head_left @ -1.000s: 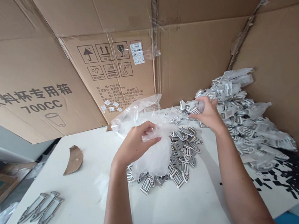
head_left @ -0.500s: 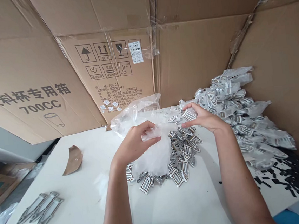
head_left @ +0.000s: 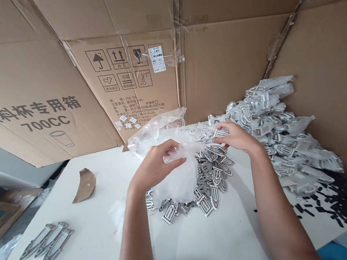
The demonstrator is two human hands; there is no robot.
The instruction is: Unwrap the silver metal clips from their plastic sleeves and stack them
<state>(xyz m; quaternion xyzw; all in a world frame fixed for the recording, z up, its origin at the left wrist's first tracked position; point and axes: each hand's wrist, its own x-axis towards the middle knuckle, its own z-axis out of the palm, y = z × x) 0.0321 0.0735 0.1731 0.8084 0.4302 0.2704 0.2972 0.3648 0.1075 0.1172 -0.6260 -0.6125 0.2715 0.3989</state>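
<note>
My left hand point(head_left: 156, 164) is closed on a bundle of small clear plastic bags point(head_left: 178, 178) above the white table point(head_left: 80, 245). My right hand point(head_left: 237, 136) pinches one small grey arch-shaped badge point(head_left: 221, 133) just right of the bags' top edge. Under both hands lies a loose heap of the same badges point(head_left: 210, 175), with several spilling toward me.
A pile of badges wrapped in clear bags point(head_left: 281, 136) fills the right side against cardboard walls point(head_left: 231, 59). Black paper strips point(head_left: 331, 204) lie at the right front. Three long grey metal pieces point(head_left: 48, 244) and a brown cardboard scrap point(head_left: 85, 183) lie on the left. A big crumpled clear bag point(head_left: 158, 129) sits behind.
My right hand came back from the wrapped pile at the right with a badge and moved it left and down toward the bags. My left hand stayed in place.
</note>
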